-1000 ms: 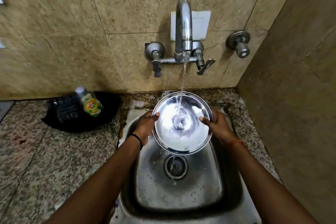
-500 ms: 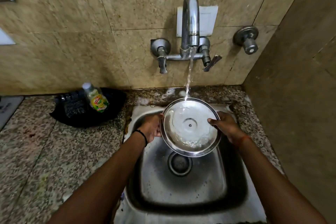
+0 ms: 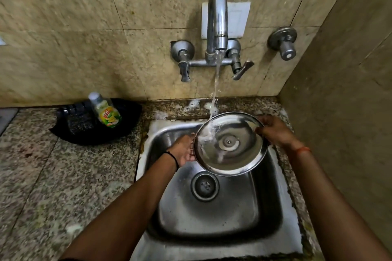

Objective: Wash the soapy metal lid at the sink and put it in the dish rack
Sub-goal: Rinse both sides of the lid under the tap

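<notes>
A round metal lid (image 3: 231, 144) is held over the steel sink (image 3: 212, 207), its inner side facing me. My left hand (image 3: 183, 150) grips its left rim and my right hand (image 3: 273, 131) grips its upper right rim. Water runs from the wall tap (image 3: 217, 25) and strikes the lid's upper left part, spreading over it. No dish rack is in sight.
A dish soap bottle (image 3: 105, 110) lies on a black tray (image 3: 95, 123) with a scrubber on the granite counter (image 3: 63, 176) left of the sink. A tiled wall closes in on the right. The drain (image 3: 204, 185) sits below the lid. Foam patches lie behind the sink.
The lid has shifted to the right under the stream, so the water now hits its left part instead of its top edge. Both hands kept their hold.
</notes>
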